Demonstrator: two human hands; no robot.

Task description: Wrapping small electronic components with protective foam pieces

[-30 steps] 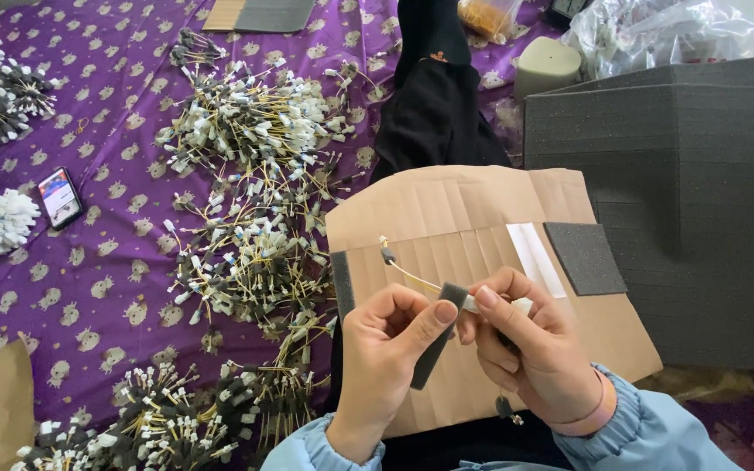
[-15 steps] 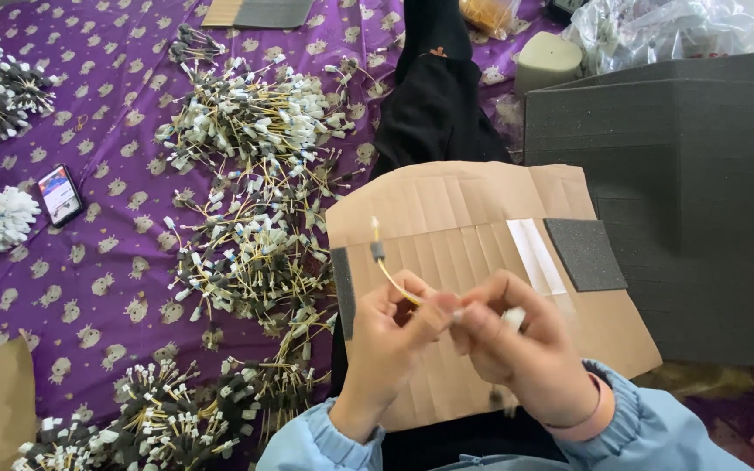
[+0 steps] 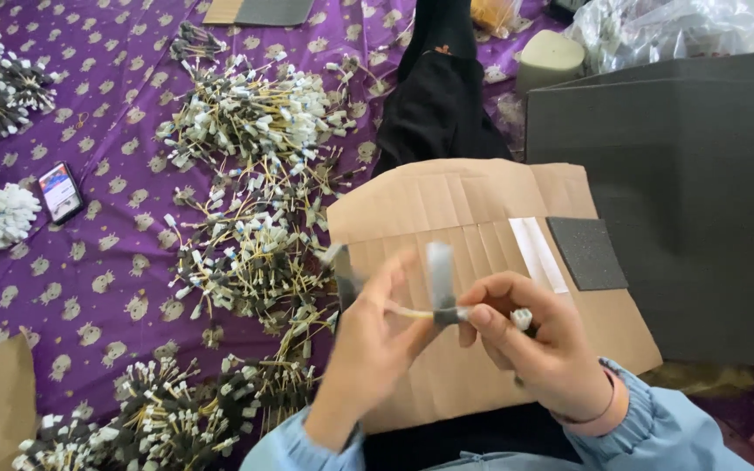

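Note:
My right hand point(image 3: 538, 349) pinches a short yellow wire point(image 3: 412, 312) with a white connector point(image 3: 522, 318) at its near end. A grey strip of tape point(image 3: 440, 283) sticks up from the wire, blurred with motion. My left hand point(image 3: 373, 344) is blurred too, its fingers touching the wire and the tape from the left. Both hands work above a sheet of brown corrugated cardboard point(image 3: 447, 209) that lies across my lap.
Bundles of small wires with white connectors point(image 3: 246, 113) lie in heaps on a purple patterned cloth point(image 3: 115, 262). A phone point(image 3: 60, 192) lies at the left. A dark foam block point(image 3: 682, 174) stands at the right, a black foam square point(image 3: 586, 253) and white strip point(image 3: 538, 253) on the cardboard.
The wire that stuck up and left from my hands now lies level between them. The grey tape strip has swung up, and my left hand moves fast around it.

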